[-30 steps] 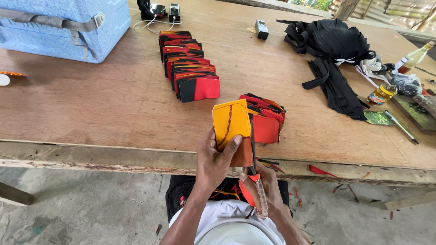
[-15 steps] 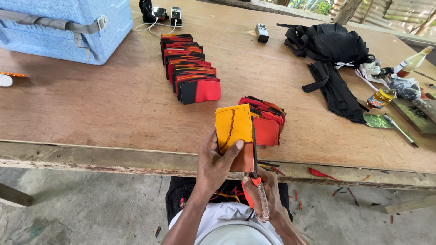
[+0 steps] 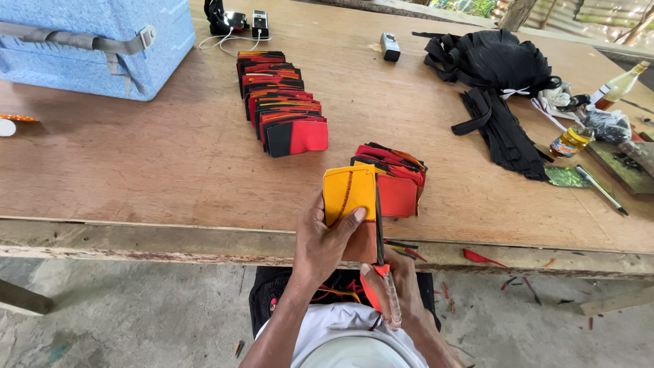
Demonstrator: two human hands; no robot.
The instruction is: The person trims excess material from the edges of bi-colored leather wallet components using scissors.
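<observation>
Scissors stand upright in the gripping right hand, blades touching the right edge of the yellow piece pinched by left-hand fingers.

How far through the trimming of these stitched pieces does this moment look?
Looks done: a long row of red-and-black pieces lined up on the table. In hand: the left hand holds a yellow stitched piece while the right hand runs scissors along its edge. Probably left: the smaller stack beside it, though which pile is finished is a guess.
</observation>
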